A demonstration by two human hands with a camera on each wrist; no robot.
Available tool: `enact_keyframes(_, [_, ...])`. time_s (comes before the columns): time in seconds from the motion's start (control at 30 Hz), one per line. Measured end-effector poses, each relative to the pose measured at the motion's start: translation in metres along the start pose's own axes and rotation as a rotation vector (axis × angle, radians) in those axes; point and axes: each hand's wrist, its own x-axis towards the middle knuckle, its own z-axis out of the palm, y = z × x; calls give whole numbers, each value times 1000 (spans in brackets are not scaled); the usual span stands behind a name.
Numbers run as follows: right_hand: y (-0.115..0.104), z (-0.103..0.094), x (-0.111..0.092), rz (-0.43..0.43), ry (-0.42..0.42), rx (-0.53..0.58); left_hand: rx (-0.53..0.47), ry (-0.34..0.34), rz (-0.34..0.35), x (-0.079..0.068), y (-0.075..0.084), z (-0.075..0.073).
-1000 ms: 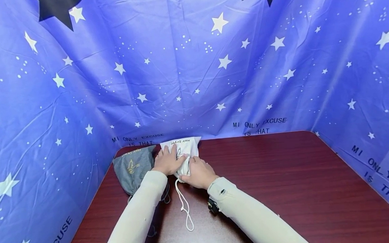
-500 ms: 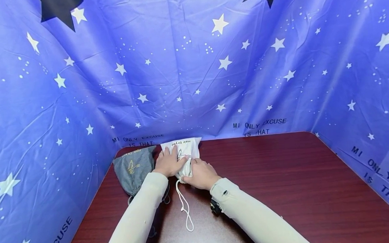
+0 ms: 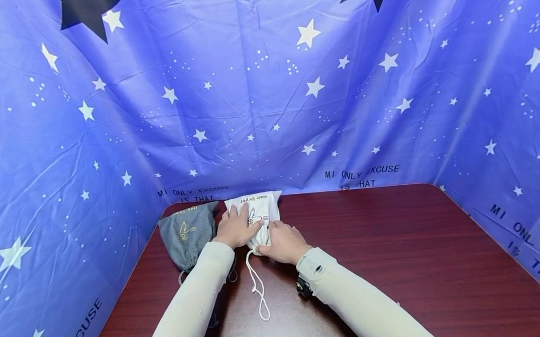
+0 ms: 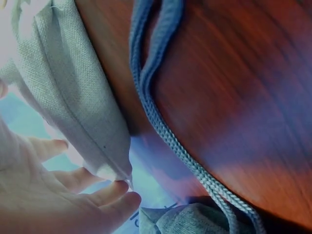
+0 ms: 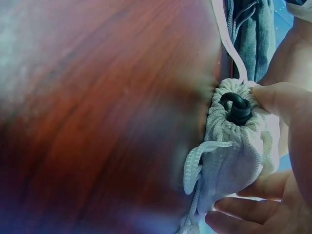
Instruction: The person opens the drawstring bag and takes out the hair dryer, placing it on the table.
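Note:
A white drawstring bag [image 3: 266, 207] printed "Hair Dryer" lies at the table's far edge, its gathered mouth toward me. My left hand [image 3: 236, 229] rests on its left side, fingers spread and fairly straight, thumb reaching across the print. In the left wrist view the fingertips touch the bag's seamed edge. My right hand [image 3: 286, 242] holds the bag's right side near the mouth. The right wrist view has its thumb [image 5: 275, 97] at the puckered opening and fingers lower along the cloth. A black loop [image 5: 239, 109] pokes out of that opening.
A grey drawstring bag [image 3: 187, 237] with gold print lies just left of the white one, partly behind my left arm. Its grey cord [image 4: 165, 131] trails over the reddish-brown table [image 3: 392, 263]. A white cord [image 3: 261, 295] trails toward me. Blue star-print cloth [image 3: 248, 89] walls the far side and both flanks.
The right hand has shifted slightly to the right along the white bag's side. The left hand stays on the bag, and the view has moved a little.

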Motion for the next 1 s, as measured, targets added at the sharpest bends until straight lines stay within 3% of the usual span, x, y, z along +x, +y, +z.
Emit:
enact_keyframes(0.57, [3,-1,-8,-17,4,3,23,1,16,-8,5,-1])
enact_keyframes(1.0, [4,-4,-20,-14,25,72,18,32,29,-15,11,7])
